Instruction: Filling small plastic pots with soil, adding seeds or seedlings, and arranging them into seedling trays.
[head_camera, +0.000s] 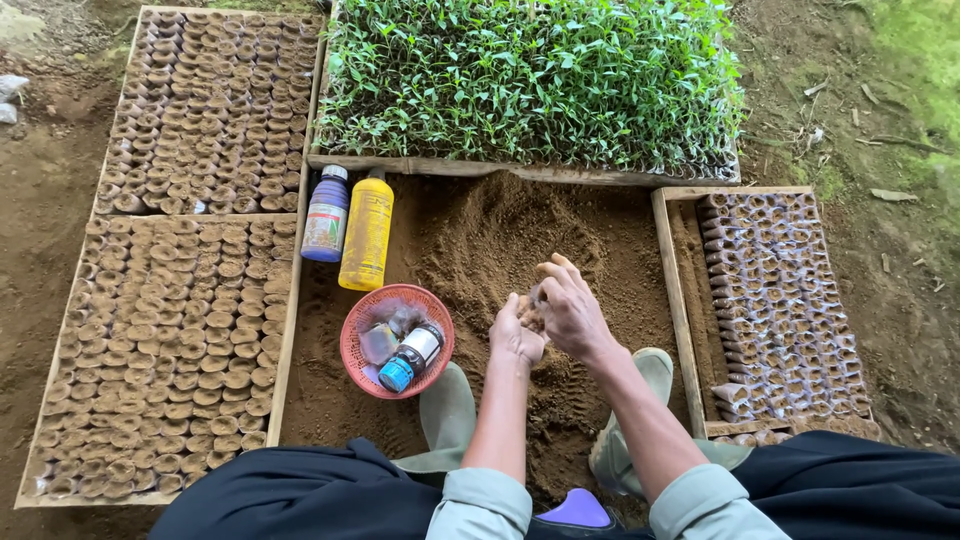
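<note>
My left hand (514, 335) is curled around a small soil-filled seedling pot (531, 313), held just above a heap of loose brown soil (500, 240). My right hand (570, 305) is right beside it, fingers bent over the pot's top and touching it. Both hands hover in front of my knees, above the near side of the soil heap. Most of the pot is hidden by my fingers.
Wooden trays of filled pots (190, 330) lie at left. A tray of green seedlings (530, 80) stands at the back. A wooden tray of clear pots (785, 300) is at right. A red basket (352, 345) with small bottles, a yellow bottle (367, 232) and a purple bottle (327, 214) sit nearby.
</note>
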